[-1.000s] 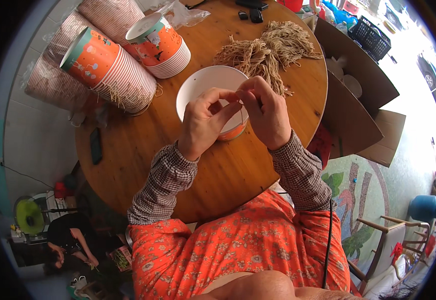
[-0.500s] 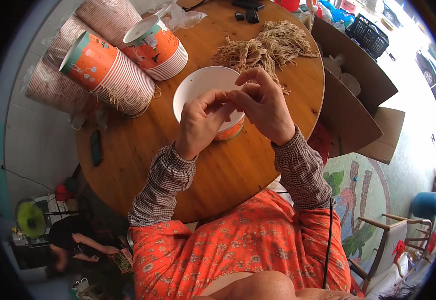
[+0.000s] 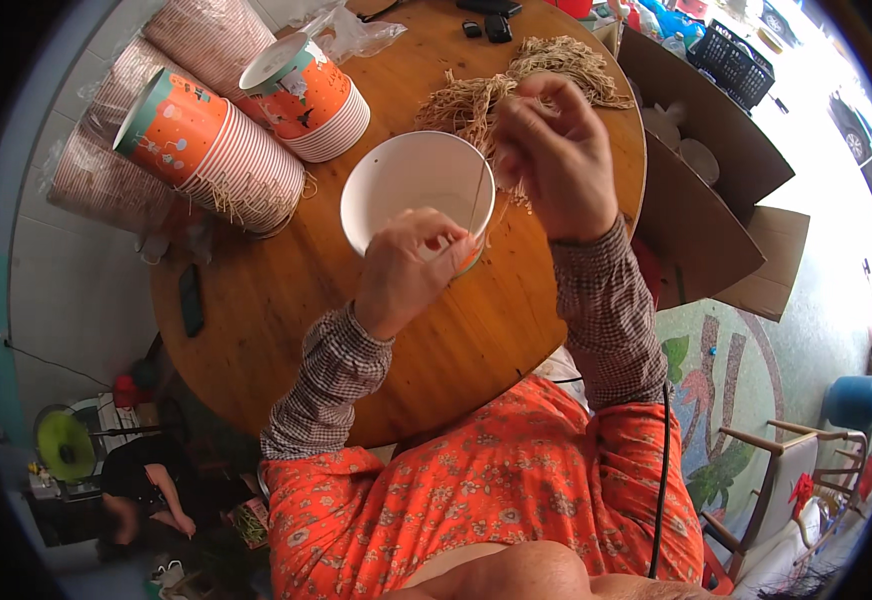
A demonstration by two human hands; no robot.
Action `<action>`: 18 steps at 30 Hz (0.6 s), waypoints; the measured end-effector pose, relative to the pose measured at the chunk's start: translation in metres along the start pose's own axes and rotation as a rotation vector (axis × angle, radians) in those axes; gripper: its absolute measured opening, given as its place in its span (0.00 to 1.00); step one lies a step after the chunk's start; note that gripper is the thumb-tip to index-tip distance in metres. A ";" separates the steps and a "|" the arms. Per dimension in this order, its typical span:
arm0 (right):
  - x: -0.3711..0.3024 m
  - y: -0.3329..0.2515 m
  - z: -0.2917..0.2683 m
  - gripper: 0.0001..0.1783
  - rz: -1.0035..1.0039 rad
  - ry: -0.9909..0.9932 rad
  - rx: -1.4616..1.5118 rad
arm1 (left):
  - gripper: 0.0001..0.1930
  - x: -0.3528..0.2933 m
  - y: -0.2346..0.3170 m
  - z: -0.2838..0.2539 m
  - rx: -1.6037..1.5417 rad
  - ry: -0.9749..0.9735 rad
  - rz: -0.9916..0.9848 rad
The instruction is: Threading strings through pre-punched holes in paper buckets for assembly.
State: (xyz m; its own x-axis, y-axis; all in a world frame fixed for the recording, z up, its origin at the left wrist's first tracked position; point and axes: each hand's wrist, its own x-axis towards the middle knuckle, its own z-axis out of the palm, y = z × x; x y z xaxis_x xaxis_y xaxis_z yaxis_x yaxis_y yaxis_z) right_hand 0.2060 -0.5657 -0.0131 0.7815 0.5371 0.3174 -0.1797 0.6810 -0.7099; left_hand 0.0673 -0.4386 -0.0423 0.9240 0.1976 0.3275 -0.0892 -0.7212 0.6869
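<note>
A paper bucket (image 3: pixel 396 185), white inside and orange outside, stands on the round wooden table before me with its mouth facing up. Over its near rim, my left hand (image 3: pixel 403 268) pinches a thin tan string (image 3: pixel 477 190) between thumb and fingertips. The string runs up toward my right hand (image 3: pixel 561 165), raised over the bucket's right side with its fingers curled in a pinch. Just beyond that hand lies a loose bundle of tan strings (image 3: pixel 571 75), partly hidden by it.
Nested orange paper buckets (image 3: pixel 211 145) stand at the left, strings draped over one stack, beside plastic-wrapped stacks (image 3: pixel 121 110). A dark phone (image 3: pixel 191 300) lies near the left table edge. An open cardboard box (image 3: pixel 701 215) adjoins the right edge. Another person (image 3: pixel 161 490) sits lower left.
My hands were together over the bucket and have moved apart. The right one rose to the right and the left one dropped slightly, with the string now stretched between them.
</note>
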 end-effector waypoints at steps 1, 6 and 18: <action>0.006 -0.003 -0.002 0.10 -0.037 0.020 0.042 | 0.06 -0.004 0.000 0.002 0.055 0.010 0.021; 0.013 -0.017 -0.016 0.08 -0.052 0.092 0.153 | 0.05 -0.014 0.005 -0.002 0.135 0.005 0.098; -0.010 -0.028 -0.048 0.09 0.425 -0.370 -0.101 | 0.06 -0.032 -0.015 -0.113 0.752 -0.213 0.267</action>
State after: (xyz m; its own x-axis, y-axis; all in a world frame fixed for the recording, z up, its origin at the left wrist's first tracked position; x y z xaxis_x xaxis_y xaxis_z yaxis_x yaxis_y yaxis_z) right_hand 0.2316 -0.6138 -0.0269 0.3882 0.9045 0.1769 -0.3604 0.3256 -0.8741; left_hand -0.0027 -0.3592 0.0104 0.9644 -0.1187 0.2362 -0.1128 -0.9929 -0.0387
